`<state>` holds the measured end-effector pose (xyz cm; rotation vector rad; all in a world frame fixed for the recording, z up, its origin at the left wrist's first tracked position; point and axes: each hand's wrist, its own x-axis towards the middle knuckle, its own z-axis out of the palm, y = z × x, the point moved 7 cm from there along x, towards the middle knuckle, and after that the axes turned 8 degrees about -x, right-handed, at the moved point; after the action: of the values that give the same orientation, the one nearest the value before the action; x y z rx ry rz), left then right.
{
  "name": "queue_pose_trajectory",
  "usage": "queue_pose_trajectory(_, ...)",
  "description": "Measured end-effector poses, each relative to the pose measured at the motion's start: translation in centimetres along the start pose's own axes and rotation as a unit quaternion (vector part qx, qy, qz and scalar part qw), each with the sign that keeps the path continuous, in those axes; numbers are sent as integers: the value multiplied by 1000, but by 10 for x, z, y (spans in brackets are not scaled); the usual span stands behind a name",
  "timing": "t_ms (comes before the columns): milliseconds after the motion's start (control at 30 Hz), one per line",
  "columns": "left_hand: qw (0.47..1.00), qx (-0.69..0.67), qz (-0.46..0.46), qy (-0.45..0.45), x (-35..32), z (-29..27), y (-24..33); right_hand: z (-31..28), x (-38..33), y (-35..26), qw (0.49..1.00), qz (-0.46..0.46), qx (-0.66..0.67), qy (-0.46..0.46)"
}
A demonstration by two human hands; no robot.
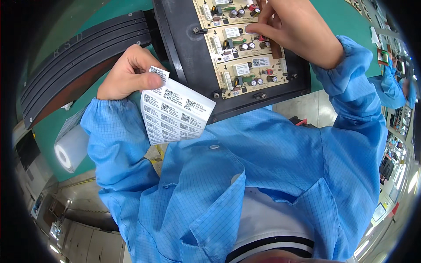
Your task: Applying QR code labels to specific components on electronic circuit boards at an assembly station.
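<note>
My left hand point(133, 72) pinches a white sheet of stickers point(175, 115) between thumb and fingers. Rows of small labels with square codes cover the sheet, and one label stands up by my thumb. My right hand point(289, 28) is over the circuit boards, its thumb at the middle board point(239, 41) and its fingers curled toward the far board point(219, 19). Whatever those fingertips hold, if anything, is hidden. The near circuit board point(245, 90) carries a white label point(261, 62) beside its components. All these boards lie in a black tray point(188, 65).
A black curved rack with ridged sides point(87, 57) stands at the left on the green mat point(48, 144). Near it lies a white roll point(70, 151). Screws and small clamps point(261, 96) line the tray's near edge. Another person's blue sleeve point(390, 90) shows at the far right.
</note>
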<state>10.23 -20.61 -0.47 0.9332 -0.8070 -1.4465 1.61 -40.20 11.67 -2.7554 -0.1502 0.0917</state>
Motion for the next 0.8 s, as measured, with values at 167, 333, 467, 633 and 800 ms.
queue_pose_trajectory(167, 1000, 6, 23, 6, -1, 0, -1, -18, -2, -16, 955, -87, -258, 123)
queue_pose_trajectory(333, 1000, -8, -3, 1, 2, 1, 1, -20, 17, 24, 993, -15, 47, 104)
queue_pose_trajectory(467, 1000, -3, -8, 7, 3, 4, 4, -17, 20, 30, 995, 33, 36, 88)
queue_pose_trajectory(633, 1000, -5, 6, 3, 3, 0, 0, -15, 23, 31, 933, -159, 292, 139)
queue_pose_trajectory(800, 1000, -16, 0, 25, -2, 1, -2, -26, 30, 31, 969, -31, -174, 173)
